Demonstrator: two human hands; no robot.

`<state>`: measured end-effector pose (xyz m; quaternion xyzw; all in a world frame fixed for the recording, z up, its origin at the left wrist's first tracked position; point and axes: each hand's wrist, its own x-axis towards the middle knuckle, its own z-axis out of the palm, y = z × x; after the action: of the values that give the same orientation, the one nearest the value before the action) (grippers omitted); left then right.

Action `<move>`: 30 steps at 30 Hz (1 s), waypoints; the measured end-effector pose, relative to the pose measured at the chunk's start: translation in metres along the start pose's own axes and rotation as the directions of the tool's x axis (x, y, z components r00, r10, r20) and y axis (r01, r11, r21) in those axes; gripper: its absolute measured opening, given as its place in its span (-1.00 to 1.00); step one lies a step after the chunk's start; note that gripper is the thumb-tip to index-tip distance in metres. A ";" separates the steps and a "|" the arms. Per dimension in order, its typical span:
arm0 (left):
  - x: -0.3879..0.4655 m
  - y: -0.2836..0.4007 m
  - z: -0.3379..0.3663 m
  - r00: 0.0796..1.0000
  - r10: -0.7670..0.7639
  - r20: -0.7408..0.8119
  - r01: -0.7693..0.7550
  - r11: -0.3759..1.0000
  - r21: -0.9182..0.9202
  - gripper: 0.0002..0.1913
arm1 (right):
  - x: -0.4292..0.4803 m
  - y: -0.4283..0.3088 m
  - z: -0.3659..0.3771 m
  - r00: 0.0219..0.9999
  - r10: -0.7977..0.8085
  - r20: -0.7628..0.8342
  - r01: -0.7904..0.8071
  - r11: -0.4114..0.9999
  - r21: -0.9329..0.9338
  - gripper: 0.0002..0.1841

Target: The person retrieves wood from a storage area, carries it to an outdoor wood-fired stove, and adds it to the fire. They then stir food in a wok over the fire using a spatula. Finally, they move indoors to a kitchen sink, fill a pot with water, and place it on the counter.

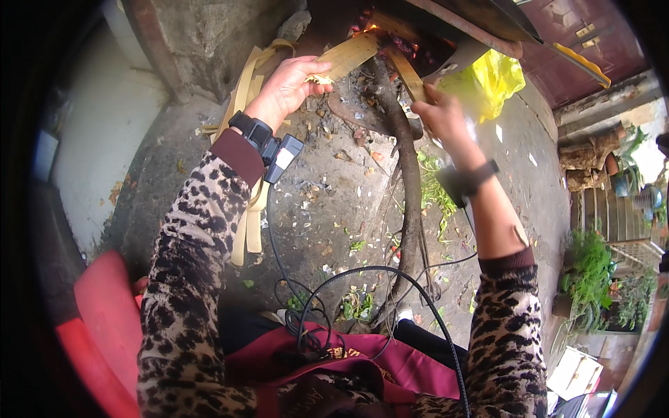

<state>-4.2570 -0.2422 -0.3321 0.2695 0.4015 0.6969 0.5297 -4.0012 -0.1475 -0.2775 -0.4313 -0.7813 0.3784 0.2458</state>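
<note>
My left hand [298, 83] grips the near end of a flat wooden strip [347, 56], whose frayed end shows at my fingers. Its far end reaches the mouth of a stove with burning embers [413, 47]. My right hand [444, 117], slightly blurred, is closed around a second, narrower wooden strip [406, 74]. That strip also points into the fire. Between my hands a long, crooked branch [405, 157] runs from the stove mouth down toward my feet. Left of my left wrist, several pale wooden strips [243, 104] lie on the ground.
A yellow plastic bag [494, 83] sits right of the stove. Leaves and scraps litter the concrete floor [334, 209]. A black cable [366, 269] loops before my lap. A red chair [107, 308] stands at left; potted plants [588, 274] are at right. A yellow-edged handle [583, 62] juts out upper right.
</note>
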 end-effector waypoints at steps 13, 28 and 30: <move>0.009 -0.013 -0.022 0.999 0.012 0.038 -0.016 0.995 0.099 -0.67 | -0.129 -0.009 -0.065 1.000 0.028 0.000 -0.028 0.999 0.015 -0.39; 0.015 -0.017 -0.025 0.999 0.006 0.043 -0.011 0.994 0.112 -0.80 | -0.126 -0.015 -0.053 0.998 -0.016 0.058 0.013 0.999 0.045 -0.36; 0.014 -0.017 -0.024 1.000 0.005 0.002 -0.006 0.996 0.085 -0.82 | -0.112 -0.013 -0.045 0.997 -0.041 0.066 0.041 0.999 0.008 -0.36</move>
<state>-4.2711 -0.2335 -0.3598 0.2935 0.4297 0.6803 0.5160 -3.9182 -0.2313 -0.2469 -0.4018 -0.7963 0.3898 0.2290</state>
